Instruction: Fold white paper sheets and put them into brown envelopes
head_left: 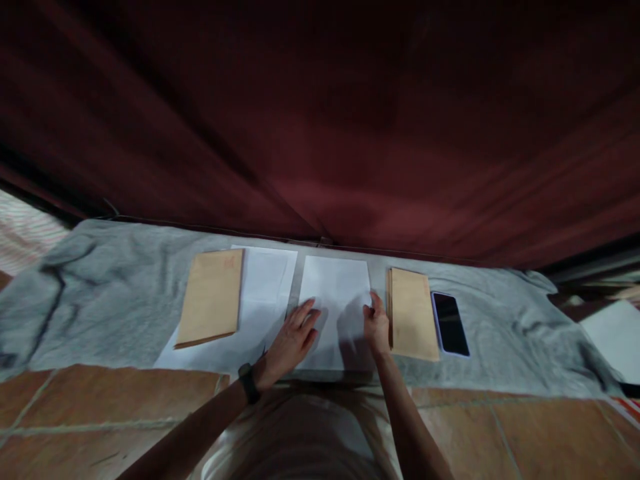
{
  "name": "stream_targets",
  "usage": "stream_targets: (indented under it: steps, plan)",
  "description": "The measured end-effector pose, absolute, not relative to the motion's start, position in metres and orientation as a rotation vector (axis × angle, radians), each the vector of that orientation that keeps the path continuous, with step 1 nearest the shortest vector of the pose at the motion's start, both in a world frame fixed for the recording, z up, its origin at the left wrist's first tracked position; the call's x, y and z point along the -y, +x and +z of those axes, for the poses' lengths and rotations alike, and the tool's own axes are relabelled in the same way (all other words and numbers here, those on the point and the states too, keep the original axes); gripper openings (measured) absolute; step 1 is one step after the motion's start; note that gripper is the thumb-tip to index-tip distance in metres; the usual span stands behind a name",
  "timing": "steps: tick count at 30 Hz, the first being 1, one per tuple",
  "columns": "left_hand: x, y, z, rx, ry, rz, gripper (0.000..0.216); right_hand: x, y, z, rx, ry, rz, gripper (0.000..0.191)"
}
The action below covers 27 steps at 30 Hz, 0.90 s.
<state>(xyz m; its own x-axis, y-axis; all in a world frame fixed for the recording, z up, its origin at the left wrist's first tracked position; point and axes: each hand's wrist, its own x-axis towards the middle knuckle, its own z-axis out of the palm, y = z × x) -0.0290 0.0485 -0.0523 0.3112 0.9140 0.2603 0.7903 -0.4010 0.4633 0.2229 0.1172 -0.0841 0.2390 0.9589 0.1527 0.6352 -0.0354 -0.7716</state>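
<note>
In the head view a blank white sheet of paper lies in front of me on a grey cloth. My left hand, a dark watch on its wrist, rests over the paper's left edge with fingers apart. At the right edge, my right hand is closed, thumb and fingers pinching the paper's border. Left of the sheet, brown envelopes lie partly over more white paper. Another stack of brown envelopes sits just right of my right hand, apart from it.
A phone with a dark screen lies beside the right envelopes. The grey cloth covers a long, low surface. Dark red fabric rises behind it. Brown floor tiles show in front. A white flat object is at far right.
</note>
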Motion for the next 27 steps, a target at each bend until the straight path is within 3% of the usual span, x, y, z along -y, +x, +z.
stream_targets:
  steps: [8, 14, 27]
  plan:
    - [-0.055, -0.008, -0.051, -1.662, 2.422, 0.646, 0.046, -0.107, 0.210, -0.060, 1.838, -1.736, 0.138, 0.045]
    - [-0.095, 0.045, -0.055, -1.795, 2.455, 0.519, 0.064, -0.115, 0.169, -0.060, 2.085, -1.505, 0.348, 0.050]
    - [-0.116, 0.032, -0.060, -1.995, 2.335, 0.432, 0.059, -0.146, 0.175, -0.067, 2.149, -1.651, 0.162, 0.055]
